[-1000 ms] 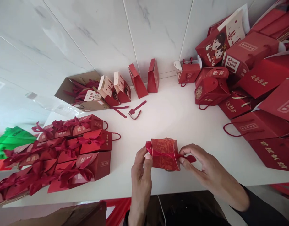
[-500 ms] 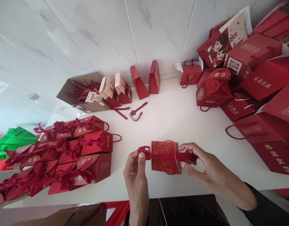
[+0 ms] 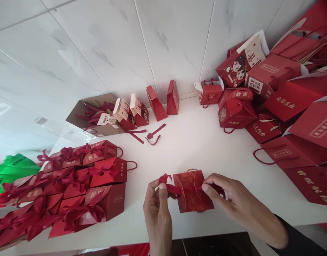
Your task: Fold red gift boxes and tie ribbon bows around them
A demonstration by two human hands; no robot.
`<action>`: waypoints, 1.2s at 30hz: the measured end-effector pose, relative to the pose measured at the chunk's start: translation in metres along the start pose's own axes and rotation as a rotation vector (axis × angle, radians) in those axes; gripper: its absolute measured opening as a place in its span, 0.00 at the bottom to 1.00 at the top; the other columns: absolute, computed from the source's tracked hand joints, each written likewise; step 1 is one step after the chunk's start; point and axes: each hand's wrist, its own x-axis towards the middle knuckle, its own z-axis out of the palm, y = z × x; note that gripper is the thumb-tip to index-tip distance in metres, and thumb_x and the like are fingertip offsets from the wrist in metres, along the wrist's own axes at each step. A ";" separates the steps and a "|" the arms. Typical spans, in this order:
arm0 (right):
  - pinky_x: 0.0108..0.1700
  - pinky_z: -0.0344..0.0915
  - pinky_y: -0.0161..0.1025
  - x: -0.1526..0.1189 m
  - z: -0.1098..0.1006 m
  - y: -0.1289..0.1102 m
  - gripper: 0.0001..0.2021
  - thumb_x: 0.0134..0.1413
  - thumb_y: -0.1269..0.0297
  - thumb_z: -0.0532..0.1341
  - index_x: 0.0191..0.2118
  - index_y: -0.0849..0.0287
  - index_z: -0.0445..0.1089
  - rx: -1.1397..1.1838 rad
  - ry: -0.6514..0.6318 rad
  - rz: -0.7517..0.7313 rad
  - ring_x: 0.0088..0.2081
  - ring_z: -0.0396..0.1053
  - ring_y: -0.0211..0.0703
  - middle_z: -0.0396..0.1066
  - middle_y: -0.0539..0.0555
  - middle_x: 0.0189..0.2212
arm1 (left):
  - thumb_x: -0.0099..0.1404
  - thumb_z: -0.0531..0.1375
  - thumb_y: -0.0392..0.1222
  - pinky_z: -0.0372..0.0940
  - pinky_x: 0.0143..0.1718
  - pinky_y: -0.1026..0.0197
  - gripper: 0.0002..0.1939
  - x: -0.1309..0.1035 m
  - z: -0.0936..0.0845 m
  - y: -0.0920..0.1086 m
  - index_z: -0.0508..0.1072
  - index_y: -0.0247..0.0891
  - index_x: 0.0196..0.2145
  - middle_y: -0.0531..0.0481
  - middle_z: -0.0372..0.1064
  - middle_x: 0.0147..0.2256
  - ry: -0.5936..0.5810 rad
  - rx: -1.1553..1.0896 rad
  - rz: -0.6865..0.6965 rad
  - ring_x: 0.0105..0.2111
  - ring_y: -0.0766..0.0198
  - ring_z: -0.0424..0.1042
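Observation:
A red patterned gift box [image 3: 188,195] with a cord handle stands on the white table in front of me, its curved top flaps folded inward. A dark red ribbon [image 3: 174,188] runs out of the box at both sides. My left hand [image 3: 158,201] pinches the ribbon's left end between thumb and fingers, a little apart from the box. On the other side my right hand [image 3: 224,193] grips the ribbon close against the box's right flap. Part of the ribbon's right end is hidden behind my right fingers.
Rows of ribbon-tied red boxes [image 3: 80,199] fill the table's left side. A cardboard carton [image 3: 105,131] of ribbons stands behind, beside several small upright boxes [image 3: 156,103]. Loose ribbon pieces [image 3: 155,132] lie mid-table. Red boxes [image 3: 294,96] are piled at right against the tiled wall [image 3: 174,35].
The box has turned slightly and its top flaps have folded further in. My right hand has closed on the ribbon near the box. The camera view has tilted up a little.

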 end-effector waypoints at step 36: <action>0.31 0.56 0.38 -0.003 -0.011 -0.001 0.18 0.68 0.44 0.54 0.35 0.53 0.67 0.040 -0.067 0.114 0.27 0.58 0.39 0.66 0.45 0.27 | 0.75 0.56 0.48 0.67 0.44 0.58 0.11 -0.022 0.008 -0.008 0.78 0.43 0.44 0.46 0.76 0.43 -0.333 0.330 0.291 0.43 0.57 0.72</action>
